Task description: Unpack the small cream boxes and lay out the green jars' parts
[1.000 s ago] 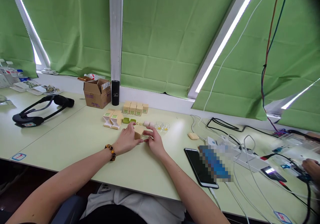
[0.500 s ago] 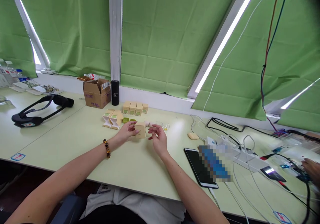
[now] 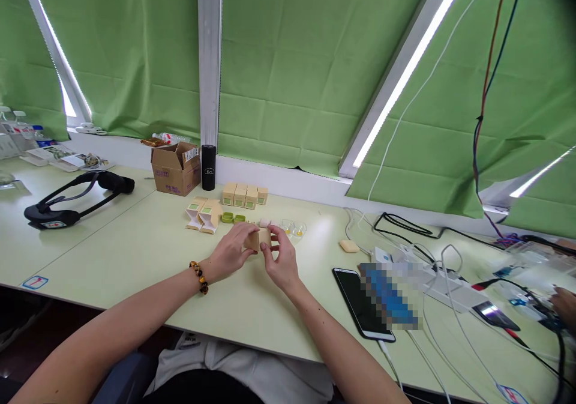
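A small tan cardboard box is held a little above the table between both hands. My left hand is closed on its left side, thumb low on the near face. From the right, my right hand grips the same box with thumb and fingers. Just behind the hands lie green pieces, a pale pink piece and clear cups with something yellow in them. To the left are opened boxes, and several closed boxes stand in a row behind.
A brown carton and black tumbler stand at the back. A black headset lies left. On the right are a phone, a beige piece, a power strip and cables. Another person's hand shows far right.
My right hand has moved in from beside the box and taken hold of it. The box has turned and shifted slightly right, with my left hand following.
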A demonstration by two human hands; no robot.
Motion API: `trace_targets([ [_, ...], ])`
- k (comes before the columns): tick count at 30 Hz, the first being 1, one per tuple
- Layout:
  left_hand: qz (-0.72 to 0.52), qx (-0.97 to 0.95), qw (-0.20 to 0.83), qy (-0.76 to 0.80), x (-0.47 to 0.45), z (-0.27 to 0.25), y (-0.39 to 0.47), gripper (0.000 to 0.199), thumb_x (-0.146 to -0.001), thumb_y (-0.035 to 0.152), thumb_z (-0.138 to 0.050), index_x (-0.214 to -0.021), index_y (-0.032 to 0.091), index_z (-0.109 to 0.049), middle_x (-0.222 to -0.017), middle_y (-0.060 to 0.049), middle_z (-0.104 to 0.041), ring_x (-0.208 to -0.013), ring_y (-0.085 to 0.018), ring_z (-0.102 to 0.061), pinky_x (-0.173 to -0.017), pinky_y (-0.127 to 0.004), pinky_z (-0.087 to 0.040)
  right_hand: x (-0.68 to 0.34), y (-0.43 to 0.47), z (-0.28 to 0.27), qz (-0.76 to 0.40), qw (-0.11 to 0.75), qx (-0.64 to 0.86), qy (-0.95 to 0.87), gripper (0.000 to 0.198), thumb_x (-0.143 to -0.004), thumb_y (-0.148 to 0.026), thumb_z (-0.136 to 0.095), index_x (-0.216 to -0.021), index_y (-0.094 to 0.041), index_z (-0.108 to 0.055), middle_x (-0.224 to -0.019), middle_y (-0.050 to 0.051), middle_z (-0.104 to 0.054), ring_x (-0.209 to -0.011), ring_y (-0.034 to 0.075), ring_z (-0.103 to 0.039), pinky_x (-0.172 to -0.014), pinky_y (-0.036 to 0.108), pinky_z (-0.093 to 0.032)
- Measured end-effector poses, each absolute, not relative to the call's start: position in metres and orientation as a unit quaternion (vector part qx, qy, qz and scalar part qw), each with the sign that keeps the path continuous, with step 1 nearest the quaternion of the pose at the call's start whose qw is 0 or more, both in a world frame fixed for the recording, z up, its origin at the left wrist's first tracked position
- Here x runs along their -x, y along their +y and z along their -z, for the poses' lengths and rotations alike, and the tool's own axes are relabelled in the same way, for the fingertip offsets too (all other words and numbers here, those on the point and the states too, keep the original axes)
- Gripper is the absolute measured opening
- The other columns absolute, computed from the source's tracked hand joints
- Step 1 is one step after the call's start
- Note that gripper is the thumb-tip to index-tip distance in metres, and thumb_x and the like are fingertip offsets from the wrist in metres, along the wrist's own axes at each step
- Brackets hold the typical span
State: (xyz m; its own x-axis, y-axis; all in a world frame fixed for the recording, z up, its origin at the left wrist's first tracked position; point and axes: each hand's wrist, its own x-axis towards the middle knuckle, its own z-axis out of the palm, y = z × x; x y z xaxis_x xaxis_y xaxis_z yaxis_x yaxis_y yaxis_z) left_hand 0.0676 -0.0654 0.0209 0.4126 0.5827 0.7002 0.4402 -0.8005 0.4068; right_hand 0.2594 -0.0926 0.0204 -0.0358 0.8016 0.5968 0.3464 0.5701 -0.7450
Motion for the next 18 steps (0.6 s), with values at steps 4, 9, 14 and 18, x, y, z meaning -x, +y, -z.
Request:
trace_targets([
  [4, -0.428, -0.854, 0.017, 0.295, -0.0676, -0.0212, -0.0663, 0.046, -0.097, 0.018, -0.064, -0.14, 0.024, -0.049, -0.135, -0.014, -0.065, -0.131, -0.032, -0.06, -0.111, -0.057, -0.053, -0.2585, -0.0955, -0.0206, -0.18, 0.549, 0.412, -0.705, 0.049, -0.096, -0.035, -0.063, -0.143, -0.029, -0.052, -0.142, 0.014, -0.06, -0.106, 0.03, -0.066, -0.082, 0.047, -0.063],
  [9, -0.397, -0.875, -0.033, 0.274, -0.0669, -0.0261, -0.0686, 0.034, -0.104, 0.022, -0.055, -0.138, 0.021, -0.051, -0.136, -0.015, -0.065, -0.134, -0.031, -0.06, -0.114, -0.055, -0.052, -0.2578, -0.0996, -0.0217, -0.157, 0.529, 0.409, -0.726, 0.064, -0.091, -0.023, -0.063, -0.151, -0.031, -0.042, -0.151, 0.014, -0.051, -0.114, 0.031, -0.065, -0.092, 0.051, -0.061],
  [14, -0.381, -0.884, -0.043, 0.265, -0.0667, -0.0272, -0.0691, 0.033, -0.106, 0.023, -0.052, -0.139, 0.021, -0.051, -0.136, -0.015, -0.065, -0.134, -0.029, -0.061, -0.116, -0.055, -0.05, -0.2575, -0.1013, -0.0225, -0.155, 0.513, 0.417, -0.734, 0.071, -0.09, -0.019, -0.06, -0.156, -0.03, -0.034, -0.153, 0.016, -0.047, -0.113, 0.031, -0.066, -0.097, 0.054, -0.059],
  [18, -0.378, -0.884, -0.05, 0.271, -0.0681, -0.0286, -0.0697, 0.031, -0.106, 0.022, -0.05, -0.137, 0.021, -0.051, -0.137, -0.015, -0.065, -0.133, -0.029, -0.061, -0.116, -0.054, -0.051, -0.2538, -0.1026, -0.0236, -0.13, 0.511, 0.433, -0.731, 0.073, -0.088, -0.016, -0.059, -0.155, -0.03, -0.031, -0.154, 0.017, -0.044, -0.112, 0.03, -0.066, -0.09, 0.05, -0.06],
])
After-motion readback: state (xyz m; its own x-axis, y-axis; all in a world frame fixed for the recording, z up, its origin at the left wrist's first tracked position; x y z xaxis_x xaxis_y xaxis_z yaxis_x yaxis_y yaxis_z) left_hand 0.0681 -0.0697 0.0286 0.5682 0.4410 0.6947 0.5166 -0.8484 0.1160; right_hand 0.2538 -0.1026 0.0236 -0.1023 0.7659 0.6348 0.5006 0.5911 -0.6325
